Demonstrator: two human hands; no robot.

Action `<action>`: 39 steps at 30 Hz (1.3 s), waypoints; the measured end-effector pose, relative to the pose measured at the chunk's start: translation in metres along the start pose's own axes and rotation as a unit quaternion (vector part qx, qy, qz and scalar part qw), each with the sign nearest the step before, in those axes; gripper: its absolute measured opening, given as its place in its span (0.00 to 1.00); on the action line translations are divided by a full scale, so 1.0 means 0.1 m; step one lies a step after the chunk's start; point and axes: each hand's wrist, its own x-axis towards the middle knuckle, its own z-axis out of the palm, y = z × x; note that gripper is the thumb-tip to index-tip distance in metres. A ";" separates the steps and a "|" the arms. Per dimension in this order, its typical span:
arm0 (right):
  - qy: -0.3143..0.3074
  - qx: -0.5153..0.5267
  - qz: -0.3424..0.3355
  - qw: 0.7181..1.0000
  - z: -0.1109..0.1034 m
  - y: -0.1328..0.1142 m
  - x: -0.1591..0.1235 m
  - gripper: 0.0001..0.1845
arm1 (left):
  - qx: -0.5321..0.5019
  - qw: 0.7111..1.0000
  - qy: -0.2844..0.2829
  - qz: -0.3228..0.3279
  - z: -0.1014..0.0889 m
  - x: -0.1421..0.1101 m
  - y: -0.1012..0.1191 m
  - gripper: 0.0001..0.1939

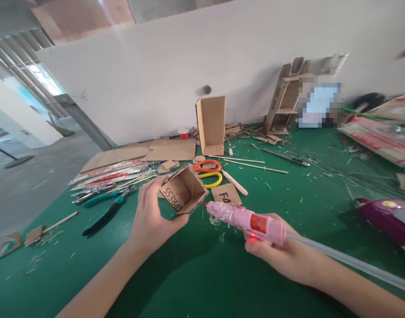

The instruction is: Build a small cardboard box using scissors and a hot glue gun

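Between thumb and fingers, my left hand (152, 212) grips a small open cardboard box (185, 190), its mouth tilted toward me and printed letters along one inner wall. My right hand (278, 247) is wrapped round a pink hot glue gun (238, 218) with a red light glowing on it. A clear glue stick (351, 260) runs out of its back end. The gun's nozzle points left and lies at the box's lower right edge; whether it touches I cannot tell. Behind the box are scissors with orange and yellow handles (211, 179) and a printed cardboard piece (226, 194).
Teal-handled pliers (105, 212) lie at left near wrapped sticks (112, 174). A tall cardboard box (212, 126) stands by the wall, with a cardboard tower (284, 101) further right. A utility knife (287, 157) and a purple tool (388, 221) are at right.
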 end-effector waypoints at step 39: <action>-0.021 -0.026 -0.047 0.998 0.03 -0.08 0.00 0.19 | 0.035 0.997 0.026 0.063 0.01 0.05 -0.02 0.42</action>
